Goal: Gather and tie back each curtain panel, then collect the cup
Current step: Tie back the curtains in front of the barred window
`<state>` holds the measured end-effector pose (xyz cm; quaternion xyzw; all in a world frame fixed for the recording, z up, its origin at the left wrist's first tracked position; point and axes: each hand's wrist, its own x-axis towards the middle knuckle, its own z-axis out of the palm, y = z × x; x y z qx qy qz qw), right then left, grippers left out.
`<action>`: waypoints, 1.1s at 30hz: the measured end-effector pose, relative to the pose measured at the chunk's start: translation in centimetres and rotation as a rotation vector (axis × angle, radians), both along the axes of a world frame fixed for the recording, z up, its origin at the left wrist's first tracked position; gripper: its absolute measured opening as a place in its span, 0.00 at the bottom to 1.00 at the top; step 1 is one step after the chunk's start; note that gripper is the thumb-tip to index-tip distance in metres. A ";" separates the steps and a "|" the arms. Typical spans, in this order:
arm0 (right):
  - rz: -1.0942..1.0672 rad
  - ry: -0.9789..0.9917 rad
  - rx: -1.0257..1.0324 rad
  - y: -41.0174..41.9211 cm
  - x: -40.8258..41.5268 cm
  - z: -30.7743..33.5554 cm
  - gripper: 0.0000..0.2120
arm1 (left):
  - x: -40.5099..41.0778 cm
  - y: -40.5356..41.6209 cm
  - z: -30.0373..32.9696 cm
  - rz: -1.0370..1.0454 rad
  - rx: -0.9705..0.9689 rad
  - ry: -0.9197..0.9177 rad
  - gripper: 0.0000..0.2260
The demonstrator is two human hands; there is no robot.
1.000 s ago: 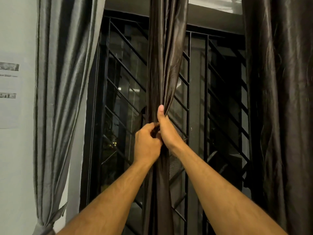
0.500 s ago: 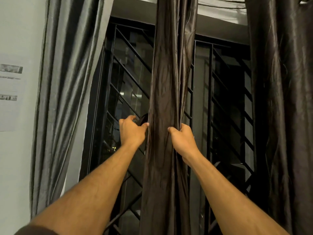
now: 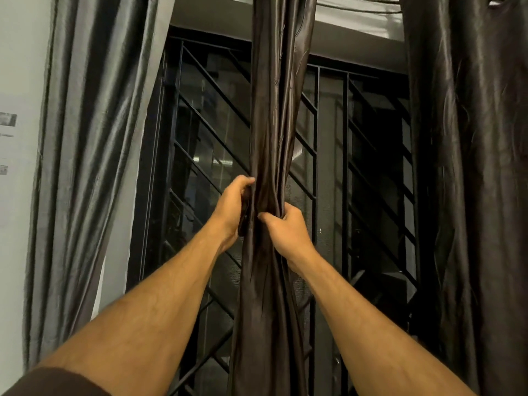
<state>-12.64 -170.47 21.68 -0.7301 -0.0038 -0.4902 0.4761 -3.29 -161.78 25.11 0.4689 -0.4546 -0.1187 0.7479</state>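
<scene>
A dark brown satin curtain panel (image 3: 274, 124) hangs bunched in the middle of the window. My left hand (image 3: 233, 208) grips its left side, fingers curled behind the folds. My right hand (image 3: 287, 228) grips the right side a little lower, thumb across the front. A grey curtain panel (image 3: 94, 138) hangs drawn aside at the left. Another dark panel (image 3: 474, 167) hangs loose at the right. No cup is in view.
Behind the curtains a black metal window grille (image 3: 205, 132) with diagonal bars covers dark glass. A white wall (image 3: 20, 67) with printed sheets stands at the far left.
My hands came together on the middle panel and squeezed it into a narrower bundle. One second ago they were pinching its edge close together; half a second ago they were spread to either side.
</scene>
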 end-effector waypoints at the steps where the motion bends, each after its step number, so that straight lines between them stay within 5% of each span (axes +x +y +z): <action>1: -0.026 0.001 -0.017 0.1 0.0 0.1 0.10 | 0.0 0.0 -0.1 -0.025 0.003 -0.041 0.23; 3: -0.096 0.010 -0.064 0.2 -0.2 0.4 0.09 | -0.2 -0.1 -0.1 0.071 0.060 -0.129 0.27; 7: 0.054 0.092 -0.084 -0.3 -1.0 1.4 0.02 | 0.2 -0.2 0.5 0.153 -0.009 -0.137 0.14; 10: 0.259 0.014 0.146 -1.0 -1.6 2.1 0.10 | 0.4 0.0 1.0 0.163 -0.034 -0.080 0.09; 13: 0.095 -0.124 0.344 -1.9 -0.9 3.2 0.09 | 0.4 0.0 1.1 0.120 -0.035 -0.027 0.11; 17: 0.026 -0.024 0.225 -3.2 -0.2 4.5 0.27 | 0.7 0.4 1.4 0.030 -0.016 -0.027 0.12; 21: -0.002 0.133 -0.040 -3.6 -0.3 4.8 0.12 | 1.5 0.8 1.4 0.059 0.012 -0.063 0.14; 27: -0.287 0.109 -0.108 -2.9 -1.2 4.1 0.04 | 2.0 0.9 0.8 0.640 0.180 -0.472 0.20; 30: -0.118 -0.015 0.064 -1.2 -1.7 4.5 0.06 | 1.5 1.2 0.7 0.848 0.231 -0.458 0.22; 33: 0.071 0.055 0.125 0.9 -2.1 4.6 0.10 | 0.6 1.2 0.6 0.826 0.228 -0.371 0.22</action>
